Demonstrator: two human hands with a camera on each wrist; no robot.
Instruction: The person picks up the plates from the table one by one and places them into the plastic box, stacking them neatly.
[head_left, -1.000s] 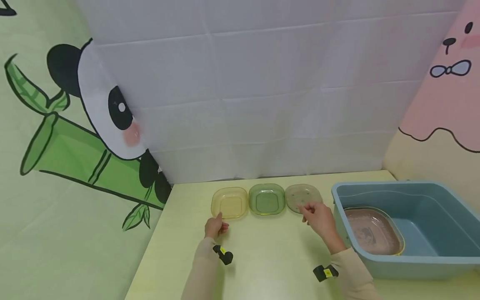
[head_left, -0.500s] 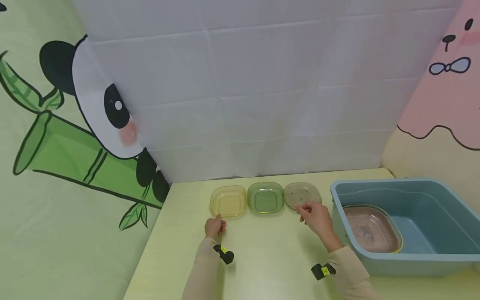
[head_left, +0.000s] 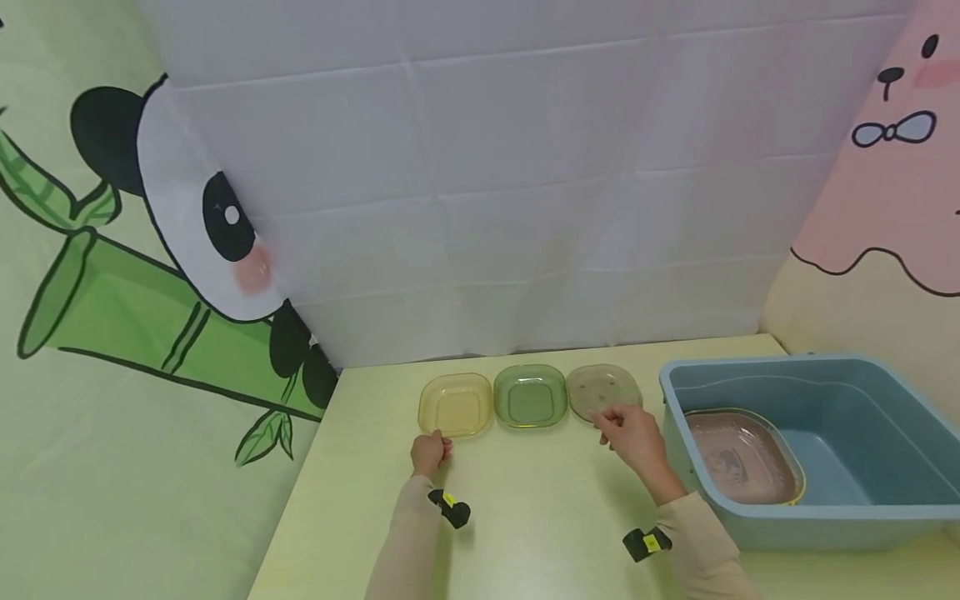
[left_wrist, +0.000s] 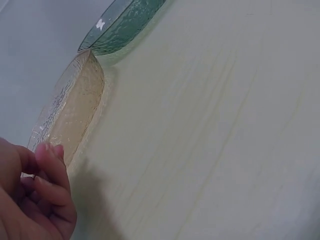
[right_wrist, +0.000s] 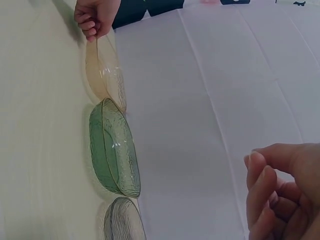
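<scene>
Three shallow glass dishes stand side by side on the table: an amber dish [head_left: 455, 405], a green dish [head_left: 530, 396] and a greyish clear dish [head_left: 602, 388]. At the amber dish's near rim, my left hand [head_left: 428, 454] pinches the edge between thumb and fingers; the right wrist view shows this left hand [right_wrist: 97, 17] from the side. My right hand [head_left: 633, 439] hovers by the front of the grey dish and hides part of its near edge. In the right wrist view, the right hand [right_wrist: 286, 190] has loosely curled fingers, apart from the dishes and holding nothing.
At the right, a blue tub [head_left: 847, 517] contains brownish-pink glass plates [head_left: 738, 458], one with a yellow rim. A white cloth [head_left: 480, 208] hangs behind the pale yellow table [head_left: 525, 525]. Patterned panels border both sides.
The left thumb and fingers have come together on the amber dish's near rim. My right hand has shifted slightly left relative to the grey dish. The camera view has shifted a little.
</scene>
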